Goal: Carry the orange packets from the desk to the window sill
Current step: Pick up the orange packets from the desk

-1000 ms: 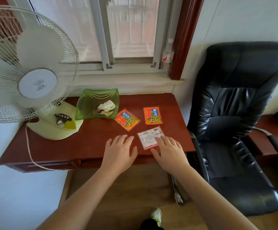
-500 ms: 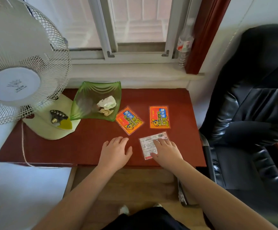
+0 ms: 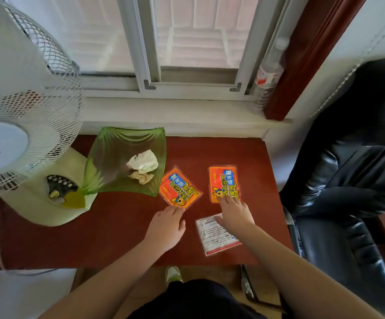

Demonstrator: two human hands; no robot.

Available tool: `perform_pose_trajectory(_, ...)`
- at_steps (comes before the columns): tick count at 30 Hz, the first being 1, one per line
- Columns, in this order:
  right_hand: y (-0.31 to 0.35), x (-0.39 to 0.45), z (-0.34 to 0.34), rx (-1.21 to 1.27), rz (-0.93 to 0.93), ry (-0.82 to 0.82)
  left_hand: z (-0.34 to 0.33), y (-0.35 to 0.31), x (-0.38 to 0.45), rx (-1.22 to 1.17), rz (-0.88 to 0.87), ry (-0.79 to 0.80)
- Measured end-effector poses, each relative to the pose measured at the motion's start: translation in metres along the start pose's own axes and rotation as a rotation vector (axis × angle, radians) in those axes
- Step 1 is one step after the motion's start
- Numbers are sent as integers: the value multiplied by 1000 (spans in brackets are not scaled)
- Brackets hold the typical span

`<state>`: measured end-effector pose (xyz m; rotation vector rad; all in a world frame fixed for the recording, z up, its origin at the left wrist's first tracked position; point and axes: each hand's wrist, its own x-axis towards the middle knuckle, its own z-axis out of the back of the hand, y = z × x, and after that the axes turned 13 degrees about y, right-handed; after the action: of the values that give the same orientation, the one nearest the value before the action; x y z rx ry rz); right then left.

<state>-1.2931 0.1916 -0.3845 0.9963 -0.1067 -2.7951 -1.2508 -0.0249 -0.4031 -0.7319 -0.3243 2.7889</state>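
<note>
Two orange packets lie face up on the red-brown desk (image 3: 108,236): a tilted one (image 3: 179,191) beside the green dish and an upright one (image 3: 224,182) to its right. A third packet (image 3: 214,236) lies white side up near the front edge. My left hand (image 3: 167,226) rests flat on the desk, its fingertips at the tilted packet's near corner. My right hand (image 3: 233,211) reaches over the white-faced packet, with its fingertips on the lower edge of the upright orange packet. Neither hand holds anything. The pale window sill (image 3: 175,111) runs behind the desk.
A green glass dish (image 3: 108,162) with crumpled paper sits at the desk's back. A white desk fan (image 3: 26,125) stands on the left. A plastic bottle (image 3: 267,74) stands at the sill's right end. A black office chair (image 3: 352,176) is at the right.
The view has moved closer over the desk. My right hand left the white-faced packet and slid forward onto the upright orange packet. My left hand moved forward to the tilted packet's corner.
</note>
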Motion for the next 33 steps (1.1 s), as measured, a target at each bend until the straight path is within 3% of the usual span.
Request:
perform_pose_trajectory(6,-14,21,6,258,-171,-34,5,19,30,-18,18,-17)
perform_pose_trajectory(11,-27,43,18,564,-206,-153,1,22,52,-11,10,-1)
perform_pose_trajectory(15,-38,63,28,669,-277,-160,-5,15,59,-4,107,4)
perform_pose_trajectory(19,-43,86,30,668,-377,-130,-12,7,59,26,148,6)
perform_pose_trajectory(26,-44,109,38,719,-489,-43,-14,16,44,101,68,-90)
perform_pose_trajectory(29,-54,115,40,686,-461,9,-16,21,36,131,18,-101)
perform_pose_trajectory(33,-64,116,40,704,-326,-32,-17,12,31,17,103,-156)
